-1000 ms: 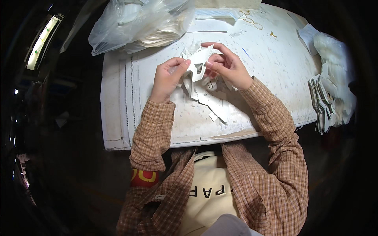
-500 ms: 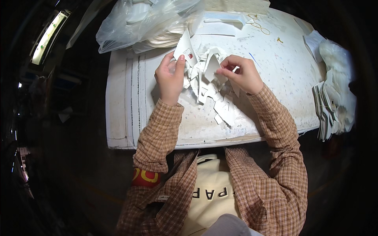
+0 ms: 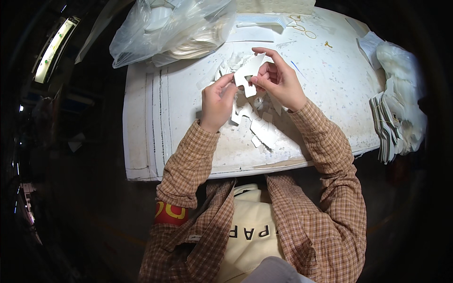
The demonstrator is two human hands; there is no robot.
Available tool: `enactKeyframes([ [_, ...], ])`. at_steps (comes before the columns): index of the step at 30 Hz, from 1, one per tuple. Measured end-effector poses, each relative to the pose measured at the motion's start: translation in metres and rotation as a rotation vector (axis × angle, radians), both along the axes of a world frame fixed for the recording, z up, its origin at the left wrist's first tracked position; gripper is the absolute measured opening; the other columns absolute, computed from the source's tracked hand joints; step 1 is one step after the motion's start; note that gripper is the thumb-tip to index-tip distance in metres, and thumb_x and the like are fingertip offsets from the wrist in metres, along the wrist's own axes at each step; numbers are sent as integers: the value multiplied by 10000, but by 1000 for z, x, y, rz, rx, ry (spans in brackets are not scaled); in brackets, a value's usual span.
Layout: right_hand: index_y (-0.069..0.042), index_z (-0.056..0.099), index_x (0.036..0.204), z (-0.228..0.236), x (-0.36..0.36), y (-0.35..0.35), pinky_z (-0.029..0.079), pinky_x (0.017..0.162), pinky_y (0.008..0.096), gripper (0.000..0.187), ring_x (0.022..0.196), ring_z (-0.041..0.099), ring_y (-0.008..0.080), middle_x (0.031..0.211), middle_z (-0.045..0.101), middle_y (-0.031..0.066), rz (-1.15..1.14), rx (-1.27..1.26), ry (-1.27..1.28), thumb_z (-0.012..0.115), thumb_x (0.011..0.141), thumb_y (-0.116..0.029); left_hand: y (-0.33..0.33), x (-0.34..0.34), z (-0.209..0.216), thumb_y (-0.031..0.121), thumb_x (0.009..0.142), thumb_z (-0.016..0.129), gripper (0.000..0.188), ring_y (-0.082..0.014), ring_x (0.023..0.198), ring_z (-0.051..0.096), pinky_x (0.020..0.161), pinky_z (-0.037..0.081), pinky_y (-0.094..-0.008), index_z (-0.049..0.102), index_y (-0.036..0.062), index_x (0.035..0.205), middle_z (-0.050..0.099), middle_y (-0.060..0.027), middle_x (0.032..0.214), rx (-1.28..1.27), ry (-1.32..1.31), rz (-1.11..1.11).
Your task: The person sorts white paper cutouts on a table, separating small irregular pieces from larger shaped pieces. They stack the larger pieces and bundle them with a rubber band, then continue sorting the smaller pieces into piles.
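Observation:
A white card cut-out (image 3: 247, 73) with a notch in its lower part is held up over the table between my two hands. My right hand (image 3: 279, 84) grips its right side, thumb low and index finger along the top. At the left edge, the fingertips of my left hand (image 3: 217, 100) pinch the card. Beneath and behind lies a loose heap of torn white card scraps (image 3: 243, 113), partly hidden by my hands. A flat scrap with a toothed edge (image 3: 263, 132) rests nearer to me.
A clear plastic bag (image 3: 165, 33) with stacked white pieces stands at the back left of the white table (image 3: 188, 155). Yellow rubber bands (image 3: 302, 30) and a blue-white mask-like item (image 3: 259, 21) lie at the back. Bundled card pieces (image 3: 384, 125) sit at the right edge.
My left hand has come down and right, and its raised piece is no longer apart on the left. My right hand has moved slightly up and left. Both hands now meet at one card piece.

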State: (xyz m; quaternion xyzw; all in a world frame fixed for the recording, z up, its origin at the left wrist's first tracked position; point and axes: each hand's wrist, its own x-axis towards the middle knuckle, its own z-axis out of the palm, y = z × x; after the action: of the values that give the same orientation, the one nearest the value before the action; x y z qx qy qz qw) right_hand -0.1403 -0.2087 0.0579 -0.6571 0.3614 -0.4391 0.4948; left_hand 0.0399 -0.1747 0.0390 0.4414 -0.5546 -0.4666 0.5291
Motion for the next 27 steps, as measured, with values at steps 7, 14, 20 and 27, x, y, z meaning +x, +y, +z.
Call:
enactKeyframes([
  [7,-78,371,1358,-2,-1,0,480,589,202,628,620,562,53,707,559,-1,-18,-45,15,669,810,-3,3,3,6,74,873,565,272,-32,635,510,545,388,-178,606,-73,1097,662,-55,871,-2,47,-22],
  [14,-112,500,1278,-4,0,-1,497,599,210,487,637,582,59,721,604,-6,-198,-286,158,670,822,-86,-19,34,-3,145,818,689,297,-107,734,629,664,492,-226,648,-73,1016,692,-111,884,-49,-218,171],
  [20,-65,657,1078,6,-18,-12,498,669,209,219,771,582,62,869,643,12,-258,-418,225,621,863,-66,-42,121,-6,255,753,738,412,-167,852,645,738,501,-290,662,-27,1044,686,-147,943,303,-590,395],
  [27,-61,693,860,24,-38,-6,352,475,183,64,643,534,35,801,665,-8,87,-381,442,661,821,-100,-40,114,-15,401,625,803,448,-266,901,635,803,505,-363,682,69,899,660,-131,946,215,-1318,643],
])
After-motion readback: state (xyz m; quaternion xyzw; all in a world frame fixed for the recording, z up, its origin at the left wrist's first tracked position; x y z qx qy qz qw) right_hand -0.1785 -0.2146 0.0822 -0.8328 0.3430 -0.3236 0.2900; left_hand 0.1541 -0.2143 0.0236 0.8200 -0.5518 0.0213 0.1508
